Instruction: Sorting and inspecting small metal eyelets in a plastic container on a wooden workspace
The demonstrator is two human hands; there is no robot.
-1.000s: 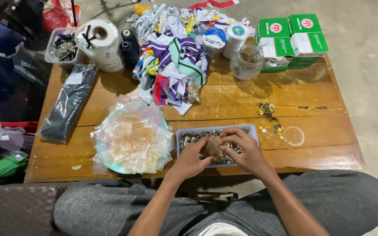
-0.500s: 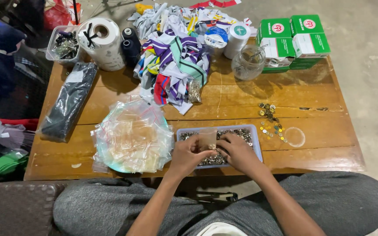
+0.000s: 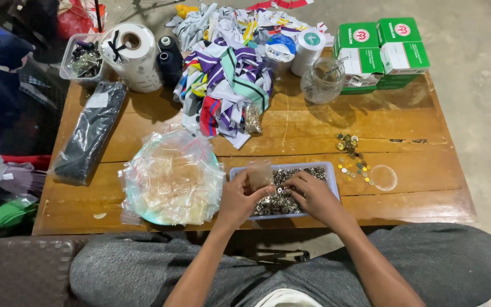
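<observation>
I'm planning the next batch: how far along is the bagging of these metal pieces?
Done: one filled bag lies by the fabric pile. In hand: left hand holds a small clear bag; right hand picks in the tray. Left: many pieces, many empty bags.

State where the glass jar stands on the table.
The glass jar stands at the table's far right, between the white tape rolls and green boxes.

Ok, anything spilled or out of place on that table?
Yes: a loose scatter of small metal buttons lies on the bare wooden table, right of the shallow pale-blue plastic tray holding the rest. The left hand holds a small clear bag over it.
</observation>
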